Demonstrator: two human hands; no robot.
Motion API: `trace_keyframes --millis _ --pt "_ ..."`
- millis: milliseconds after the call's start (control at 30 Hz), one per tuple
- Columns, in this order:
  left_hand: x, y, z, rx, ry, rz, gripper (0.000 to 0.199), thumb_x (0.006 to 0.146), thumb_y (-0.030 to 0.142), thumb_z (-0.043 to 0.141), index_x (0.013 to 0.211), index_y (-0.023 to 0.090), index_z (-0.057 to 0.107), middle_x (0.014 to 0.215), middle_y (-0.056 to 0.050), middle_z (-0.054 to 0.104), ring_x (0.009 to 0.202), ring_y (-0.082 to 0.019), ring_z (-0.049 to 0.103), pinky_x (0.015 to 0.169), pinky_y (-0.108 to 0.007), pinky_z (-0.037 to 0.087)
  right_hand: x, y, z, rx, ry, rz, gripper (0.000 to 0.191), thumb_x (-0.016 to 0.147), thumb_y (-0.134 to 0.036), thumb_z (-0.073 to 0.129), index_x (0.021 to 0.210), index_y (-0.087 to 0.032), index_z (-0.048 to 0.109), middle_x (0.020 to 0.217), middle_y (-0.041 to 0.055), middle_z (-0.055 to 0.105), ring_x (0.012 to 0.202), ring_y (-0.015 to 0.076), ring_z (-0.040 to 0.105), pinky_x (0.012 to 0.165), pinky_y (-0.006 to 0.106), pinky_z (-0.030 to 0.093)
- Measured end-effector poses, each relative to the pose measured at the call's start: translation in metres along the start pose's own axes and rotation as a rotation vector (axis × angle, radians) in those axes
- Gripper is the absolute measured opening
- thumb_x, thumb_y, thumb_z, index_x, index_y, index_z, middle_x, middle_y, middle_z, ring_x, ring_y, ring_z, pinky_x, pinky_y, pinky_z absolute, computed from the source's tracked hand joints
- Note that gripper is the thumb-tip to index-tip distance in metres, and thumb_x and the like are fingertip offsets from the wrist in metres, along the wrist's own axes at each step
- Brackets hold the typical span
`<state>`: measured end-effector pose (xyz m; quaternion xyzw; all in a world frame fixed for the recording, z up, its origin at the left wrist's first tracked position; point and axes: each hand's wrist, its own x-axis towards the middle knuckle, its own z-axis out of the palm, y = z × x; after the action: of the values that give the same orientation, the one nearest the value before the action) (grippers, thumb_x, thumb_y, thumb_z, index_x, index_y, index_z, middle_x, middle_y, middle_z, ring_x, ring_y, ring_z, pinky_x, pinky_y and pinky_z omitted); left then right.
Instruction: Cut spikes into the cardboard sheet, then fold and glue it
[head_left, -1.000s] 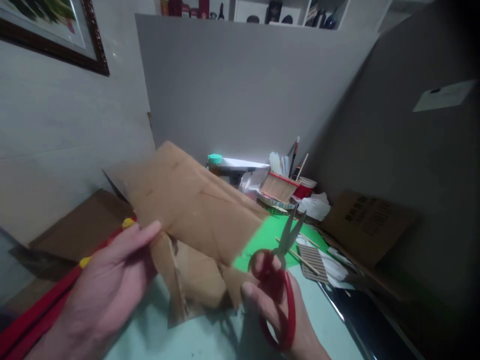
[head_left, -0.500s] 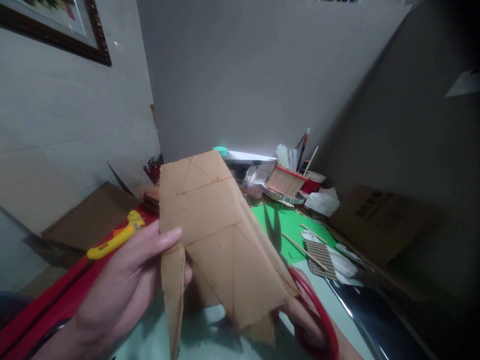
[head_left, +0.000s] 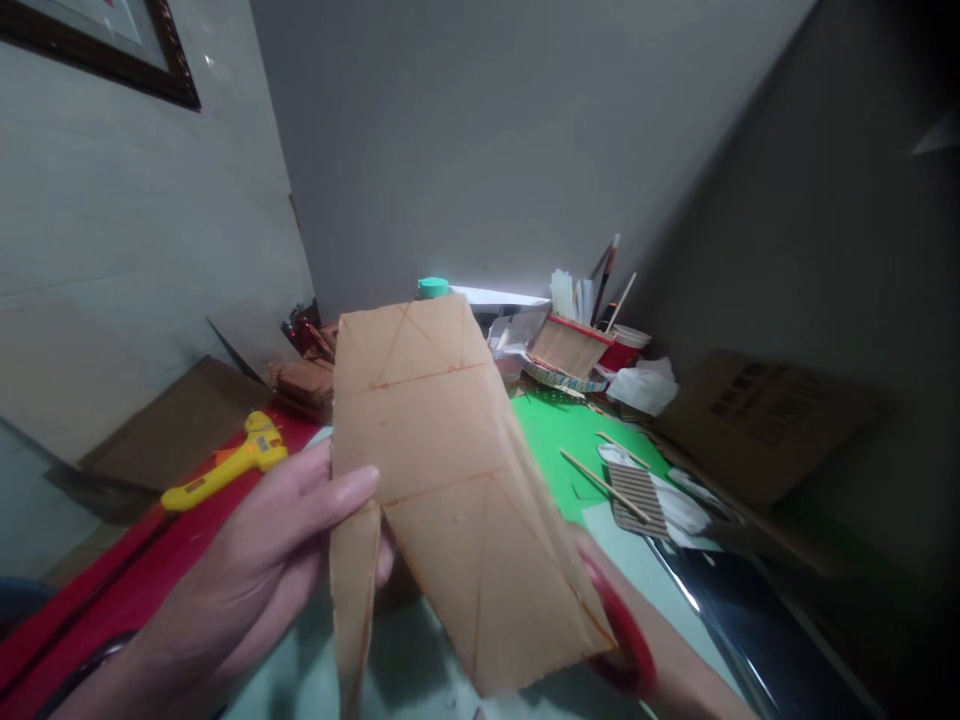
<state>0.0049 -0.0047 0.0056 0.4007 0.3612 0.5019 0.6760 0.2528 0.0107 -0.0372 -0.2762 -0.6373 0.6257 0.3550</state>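
Note:
My left hand [head_left: 277, 540] grips a folded piece of brown cardboard [head_left: 435, 430] at its left edge, thumb on top and fingers underneath. Brown lines form triangles and crossbars on its face. A slit from the lower edge sets off a narrow pointed strip [head_left: 352, 590] that hangs below the thumb. On the lower right, my right hand [head_left: 592, 550] is partly covered by the cardboard and holds scissors by their red handle [head_left: 630, 640]. Their blades are hidden behind the sheet.
A yellow glue gun [head_left: 240, 465] lies on a red surface at left. Right of the cardboard are a green sheet [head_left: 540, 430], thin sticks [head_left: 600, 480], corrugated scraps [head_left: 637, 495] and a dark glossy device [head_left: 757, 620]. Behind stands a wooden holder [head_left: 570, 345] with brushes.
The scissor blades, seen earlier beside the cardboard's right edge, have gone behind it. The cardboard has shifted slightly right, and the pointed flap below its lower edge has dropped out of sight.

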Motion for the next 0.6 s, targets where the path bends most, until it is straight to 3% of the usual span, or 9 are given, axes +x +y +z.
trace_keyframes --millis 133,267,333,433,500,600 --pt "0.001 -0.004 0.004 0.041 -0.014 -0.05 0.021 0.089 0.029 0.063 0.106 0.017 0.068 0.079 -0.003 0.069 0.061 -0.012 0.058 0.056 -0.021 0.053 0.004 0.003 -0.003 0.118 0.161 -0.012 0.033 0.09 -0.051 0.059 0.075 -0.022 0.057 0.062 -0.002 0.048 0.053 0.013 0.045 0.052 0.026 0.035" --pt "0.001 -0.006 0.008 0.046 -0.047 -0.087 0.023 0.086 0.032 0.067 0.104 0.018 0.071 0.078 -0.004 0.067 0.058 -0.011 0.054 0.051 -0.019 0.05 -0.001 0.003 -0.001 0.188 0.152 -0.053 0.036 0.088 -0.056 0.061 0.081 -0.021 0.064 0.068 0.0005 0.054 0.059 0.0152 0.05 0.057 0.027 0.04" --pt "0.001 -0.007 0.011 0.059 -0.008 -0.093 0.026 0.083 0.034 0.07 0.104 0.019 0.071 0.075 -0.003 0.066 0.057 -0.011 0.053 0.051 -0.019 0.049 -0.003 0.0 0.002 0.265 0.157 -0.111 0.032 0.089 -0.053 0.062 0.081 -0.023 0.067 0.071 0.0008 0.058 0.063 0.0153 0.052 0.06 0.026 0.043" --pt "0.0 -0.01 0.013 0.094 0.076 -0.134 0.03 0.081 0.039 0.073 0.106 0.023 0.071 0.073 -0.001 0.064 0.061 -0.013 0.055 0.054 -0.021 0.05 -0.002 -0.005 0.009 0.334 0.142 -0.12 0.02 0.09 -0.045 0.065 0.099 -0.028 0.072 0.085 0.0013 0.064 0.074 0.0165 0.059 0.07 0.027 0.048" --pt "0.0 -0.014 0.012 0.103 0.083 -0.138 0.029 0.083 0.037 0.071 0.109 0.025 0.07 0.071 0.0 0.063 0.061 -0.014 0.055 0.054 -0.022 0.05 0.0 -0.007 0.014 0.298 0.125 -0.052 0.03 0.088 -0.041 0.068 0.115 -0.028 0.067 0.093 0.0033 0.066 0.079 0.0189 0.062 0.075 0.03 0.05" --pt "0.001 -0.02 0.009 0.098 0.037 -0.115 0.027 0.087 0.034 0.065 0.112 0.025 0.069 0.073 -0.001 0.065 0.061 -0.015 0.057 0.056 -0.025 0.051 0.002 -0.007 0.019 0.183 0.223 -0.038 0.037 0.086 -0.04 0.069 0.118 -0.022 0.062 0.096 0.0079 0.067 0.08 0.0224 0.064 0.072 0.035 0.052"
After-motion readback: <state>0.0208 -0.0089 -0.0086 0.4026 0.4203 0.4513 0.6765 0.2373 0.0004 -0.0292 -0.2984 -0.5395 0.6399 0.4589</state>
